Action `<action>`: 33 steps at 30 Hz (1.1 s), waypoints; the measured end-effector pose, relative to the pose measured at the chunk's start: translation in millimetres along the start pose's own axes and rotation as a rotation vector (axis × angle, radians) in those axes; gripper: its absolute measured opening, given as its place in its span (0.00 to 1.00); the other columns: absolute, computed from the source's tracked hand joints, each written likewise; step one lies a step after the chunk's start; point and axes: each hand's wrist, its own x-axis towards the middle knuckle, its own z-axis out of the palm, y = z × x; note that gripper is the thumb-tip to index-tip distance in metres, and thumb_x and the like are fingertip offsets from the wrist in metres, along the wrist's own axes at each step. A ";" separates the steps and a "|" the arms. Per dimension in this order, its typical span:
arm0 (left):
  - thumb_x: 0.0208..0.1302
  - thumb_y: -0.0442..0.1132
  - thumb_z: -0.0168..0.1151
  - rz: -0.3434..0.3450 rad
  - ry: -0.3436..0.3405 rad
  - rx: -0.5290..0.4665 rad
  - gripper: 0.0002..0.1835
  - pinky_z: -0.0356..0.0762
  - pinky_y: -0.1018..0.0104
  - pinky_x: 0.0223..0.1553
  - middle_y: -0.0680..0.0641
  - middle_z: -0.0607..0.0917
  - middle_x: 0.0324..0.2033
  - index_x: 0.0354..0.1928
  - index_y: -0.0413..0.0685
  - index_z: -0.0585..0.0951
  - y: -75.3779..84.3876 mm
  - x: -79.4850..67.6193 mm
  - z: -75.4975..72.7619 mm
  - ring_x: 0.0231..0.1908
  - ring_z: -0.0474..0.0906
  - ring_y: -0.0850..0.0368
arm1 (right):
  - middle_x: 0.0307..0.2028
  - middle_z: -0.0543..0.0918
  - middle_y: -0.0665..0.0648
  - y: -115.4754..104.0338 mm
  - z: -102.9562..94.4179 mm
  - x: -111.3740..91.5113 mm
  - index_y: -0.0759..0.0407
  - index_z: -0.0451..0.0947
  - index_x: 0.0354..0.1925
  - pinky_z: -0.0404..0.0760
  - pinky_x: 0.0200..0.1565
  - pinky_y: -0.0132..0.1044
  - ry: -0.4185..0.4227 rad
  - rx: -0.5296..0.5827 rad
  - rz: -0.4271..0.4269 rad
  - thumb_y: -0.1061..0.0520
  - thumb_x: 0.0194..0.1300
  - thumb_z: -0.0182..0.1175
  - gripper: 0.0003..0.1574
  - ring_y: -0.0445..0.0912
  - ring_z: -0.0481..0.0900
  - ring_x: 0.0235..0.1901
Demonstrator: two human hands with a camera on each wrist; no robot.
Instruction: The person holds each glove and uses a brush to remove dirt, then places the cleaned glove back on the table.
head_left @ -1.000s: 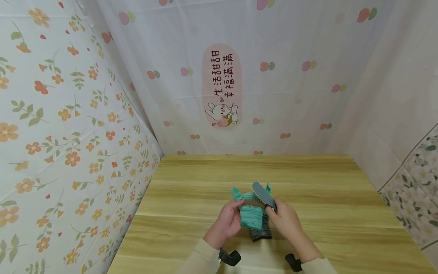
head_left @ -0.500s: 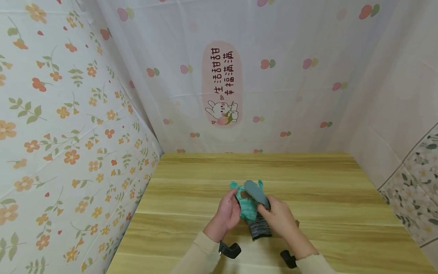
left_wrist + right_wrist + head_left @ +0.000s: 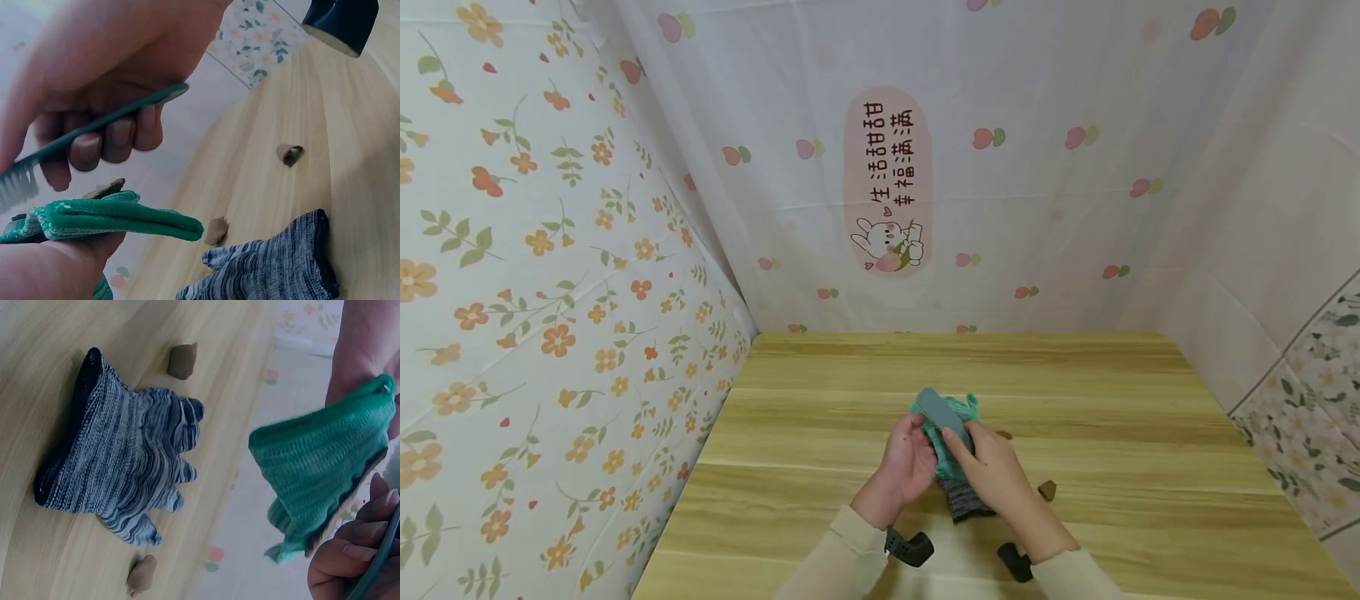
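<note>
A green knit glove (image 3: 325,456) is held by my left hand (image 3: 907,458) above the table. My right hand (image 3: 992,467) grips a grey-green brush (image 3: 945,417) by its handle; the pale bristles (image 3: 19,186) face the glove in the left wrist view. A brown piece (image 3: 106,187) lies along the glove's upper side there. Most of the glove's palm is hidden under the brush and right hand in the head view. Just below, a grey-and-black striped knit glove (image 3: 137,450) lies flat on the table, touched by neither hand.
On the wooden table (image 3: 805,417), one small brown piece (image 3: 182,360) and another brown piece (image 3: 142,575) lie on either side of the striped glove. A patterned curtain (image 3: 1037,208) hangs behind the table, and a floral sheet (image 3: 550,292) at the left.
My right hand has moved the brush leftward over the green glove, which has tilted and shifted slightly. Brown pieces on the table at the right have come into view.
</note>
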 end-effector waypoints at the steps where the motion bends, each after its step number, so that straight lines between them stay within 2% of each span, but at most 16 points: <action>1: 0.74 0.44 0.30 -0.006 0.005 0.003 0.25 0.45 0.56 0.79 0.49 0.69 0.70 0.66 0.43 0.65 -0.2 -0.2 0.7 0.74 0.58 0.55 | 0.52 0.84 0.65 -0.7 0.7 0.3 0.66 0.76 0.59 0.83 0.48 0.51 -0.003 -0.007 0.000 0.35 0.77 0.49 0.37 0.56 0.83 0.51; 3: 0.74 0.44 0.31 -0.014 0.029 0.002 0.23 0.55 0.61 0.75 0.53 0.75 0.62 0.62 0.45 0.67 -0.3 -0.9 2.2 0.66 0.66 0.61 | 0.50 0.85 0.65 -0.7 1.7 0.4 0.66 0.76 0.58 0.83 0.46 0.50 -0.011 -0.021 0.004 0.36 0.77 0.50 0.36 0.56 0.84 0.48; 5: 0.74 0.43 0.32 -0.008 0.060 -0.004 0.19 0.62 0.66 0.68 0.54 0.78 0.52 0.57 0.46 0.68 -0.5 -0.9 4.1 0.58 0.72 0.64 | 0.51 0.84 0.67 0.5 1.4 -0.3 0.68 0.76 0.59 0.83 0.48 0.52 -0.022 -0.045 0.013 0.36 0.77 0.50 0.37 0.58 0.84 0.49; 9: 0.75 0.41 0.35 0.021 0.120 -0.019 0.12 0.70 0.72 0.56 0.56 0.75 0.37 0.48 0.47 0.68 0.8 0.4 6.8 0.46 0.74 0.66 | 0.54 0.84 0.68 4.3 -0.8 -1.0 0.68 0.75 0.61 0.82 0.51 0.56 -0.029 -0.106 0.013 0.36 0.77 0.50 0.38 0.61 0.83 0.53; 13: 0.74 0.39 0.36 0.034 0.158 -0.025 0.09 0.73 0.74 0.48 0.56 0.72 0.29 0.39 0.48 0.68 1.7 3.2 7.3 0.38 0.73 0.66 | 0.49 0.85 0.65 8.1 -2.2 0.1 0.66 0.77 0.58 0.82 0.44 0.52 -0.028 -0.152 0.011 0.37 0.76 0.52 0.35 0.56 0.84 0.47; 15: 0.74 0.38 0.37 0.035 0.174 -0.039 0.10 0.73 0.74 0.43 0.56 0.71 0.27 0.36 0.49 0.68 1.9 4.2 6.7 0.34 0.71 0.66 | 0.47 0.86 0.63 10.0 -2.6 0.3 0.65 0.78 0.57 0.81 0.41 0.50 -0.031 -0.164 0.013 0.37 0.76 0.52 0.34 0.54 0.84 0.44; 21: 0.74 0.40 0.37 0.037 0.203 -0.060 0.11 0.70 0.76 0.36 0.57 0.69 0.23 0.33 0.49 0.68 3.7 6.8 3.8 0.28 0.66 0.66 | 0.51 0.85 0.63 15.5 -5.3 -1.6 0.65 0.76 0.60 0.82 0.46 0.54 -0.020 -0.188 0.015 0.36 0.76 0.51 0.36 0.56 0.84 0.48; 29: 0.75 0.40 0.36 0.027 0.186 -0.044 0.12 0.73 0.74 0.42 0.56 0.73 0.27 0.34 0.49 0.68 6.7 6.2 1.6 0.33 0.70 0.65 | 0.46 0.86 0.60 17.2 -9.2 -3.1 0.63 0.77 0.57 0.81 0.43 0.51 -0.035 -0.206 0.038 0.35 0.76 0.50 0.35 0.52 0.84 0.44; 33: 0.75 0.40 0.36 0.030 0.174 -0.027 0.12 0.74 0.73 0.41 0.56 0.76 0.28 0.34 0.49 0.68 6.8 4.7 0.7 0.33 0.72 0.66 | 0.45 0.86 0.61 18.8 -10.4 -4.1 0.63 0.77 0.56 0.81 0.43 0.51 -0.046 -0.205 0.046 0.35 0.76 0.50 0.34 0.52 0.84 0.43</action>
